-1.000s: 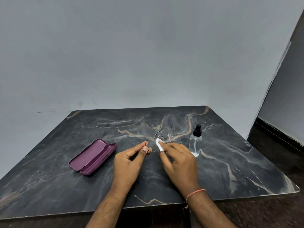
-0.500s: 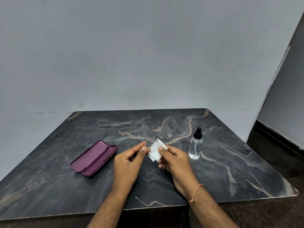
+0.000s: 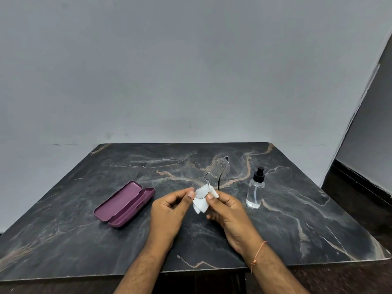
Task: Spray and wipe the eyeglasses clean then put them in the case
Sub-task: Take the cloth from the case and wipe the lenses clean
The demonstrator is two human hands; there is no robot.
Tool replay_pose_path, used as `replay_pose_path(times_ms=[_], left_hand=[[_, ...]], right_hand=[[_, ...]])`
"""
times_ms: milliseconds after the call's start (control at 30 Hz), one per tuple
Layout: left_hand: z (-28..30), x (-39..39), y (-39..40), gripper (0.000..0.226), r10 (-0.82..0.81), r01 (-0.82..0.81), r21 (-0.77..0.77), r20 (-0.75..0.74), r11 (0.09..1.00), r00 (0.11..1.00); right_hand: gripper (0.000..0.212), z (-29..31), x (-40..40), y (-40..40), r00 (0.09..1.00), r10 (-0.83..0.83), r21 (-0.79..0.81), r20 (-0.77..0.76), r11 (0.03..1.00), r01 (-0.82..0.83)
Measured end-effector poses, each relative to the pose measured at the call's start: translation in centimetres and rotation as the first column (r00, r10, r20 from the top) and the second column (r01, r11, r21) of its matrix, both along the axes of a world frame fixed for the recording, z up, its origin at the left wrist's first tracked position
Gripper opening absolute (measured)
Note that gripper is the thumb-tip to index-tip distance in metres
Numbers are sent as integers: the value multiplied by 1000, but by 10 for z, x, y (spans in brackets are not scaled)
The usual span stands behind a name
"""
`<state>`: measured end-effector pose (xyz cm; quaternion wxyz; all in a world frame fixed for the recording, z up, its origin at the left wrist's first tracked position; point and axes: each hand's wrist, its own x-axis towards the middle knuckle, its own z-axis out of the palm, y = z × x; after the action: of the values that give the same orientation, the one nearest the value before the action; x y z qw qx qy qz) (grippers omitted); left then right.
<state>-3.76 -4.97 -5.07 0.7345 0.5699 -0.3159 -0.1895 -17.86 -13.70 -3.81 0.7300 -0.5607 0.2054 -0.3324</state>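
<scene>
Thin-rimmed eyeglasses [image 3: 219,167] are held above the dark marble table [image 3: 297,198]. My left hand [image 3: 169,211] pinches the rim of the near lens between thumb and forefinger. My right hand [image 3: 229,211] pinches a white folded cloth [image 3: 201,203] against that same lens. The far lens carries spray droplets and points away from me, with one black temple tip hanging down. An open purple case [image 3: 125,203] lies to the left of my hands, its inside bare.
A clear spray bottle [image 3: 256,190] with a black nozzle stands upright just right of my right hand. A grey wall runs behind the table. The floor drops away past the table's right edge.
The glasses have lifted and turned so the far lens shows more clearly. My right hand has unfolded the cloth wider and now presses it behind the near lens.
</scene>
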Motion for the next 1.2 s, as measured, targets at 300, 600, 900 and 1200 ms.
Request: replay_pose_path(times_ms=[300, 600, 900, 1200], left_hand=[[1, -1, 1, 12, -53, 52, 17, 40, 998, 998], [2, -5, 3, 10, -71, 60, 61, 181, 996, 981], [2, -5, 4, 12, -37, 32, 28, 185, 999, 982], [3, -6, 5, 9, -78, 65, 57, 263, 996, 962]], right_hand=[[26, -1, -1, -3, 998, 33, 60, 47, 998, -36], [26, 2, 0, -5, 997, 39, 112, 61, 993, -46], [22, -1, -2, -10, 993, 58, 159, 99, 985, -73], [18, 1, -2, -9, 995, 37, 147, 96, 988, -51]])
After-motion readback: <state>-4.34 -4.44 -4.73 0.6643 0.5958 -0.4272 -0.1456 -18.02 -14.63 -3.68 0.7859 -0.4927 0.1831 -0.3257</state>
